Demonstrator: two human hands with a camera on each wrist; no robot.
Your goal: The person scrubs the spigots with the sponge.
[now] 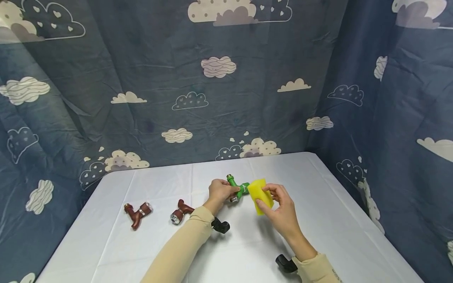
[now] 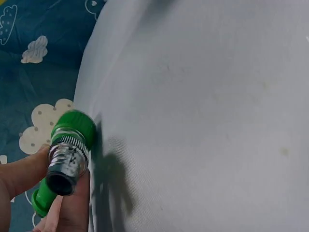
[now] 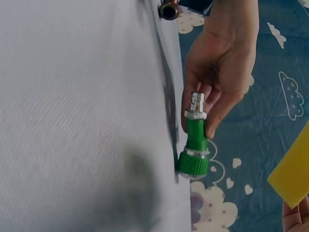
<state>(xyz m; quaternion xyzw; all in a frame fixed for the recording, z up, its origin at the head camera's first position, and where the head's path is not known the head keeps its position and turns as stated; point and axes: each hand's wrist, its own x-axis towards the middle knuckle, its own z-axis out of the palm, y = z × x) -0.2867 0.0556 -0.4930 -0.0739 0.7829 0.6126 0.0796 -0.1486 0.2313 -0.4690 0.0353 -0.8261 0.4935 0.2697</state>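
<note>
In the head view my left hand (image 1: 220, 192) pinches a green tap (image 1: 243, 189) between thumb and fingers, near the middle of the white table. The left wrist view gives a close look at that tap (image 2: 73, 126), with its metal spout end facing the camera. My right hand (image 1: 283, 214) grips a yellow sponge (image 1: 260, 195) by its edge, just right of the tap. The sponge overlaps the tap's right end in the head view. A corner of the sponge (image 3: 293, 170) and the fingertips (image 3: 295, 217) of the right hand show at the right wrist view's edge.
Two brown taps lie on the table to the left: one tap (image 1: 138, 215) farther out, another tap (image 1: 181, 212) partly behind my left forearm. Black wrist mounts (image 1: 220, 226) sit at both sleeves. A dark blue curtain (image 1: 159, 78) with clouds surrounds the white tabletop (image 1: 116, 251).
</note>
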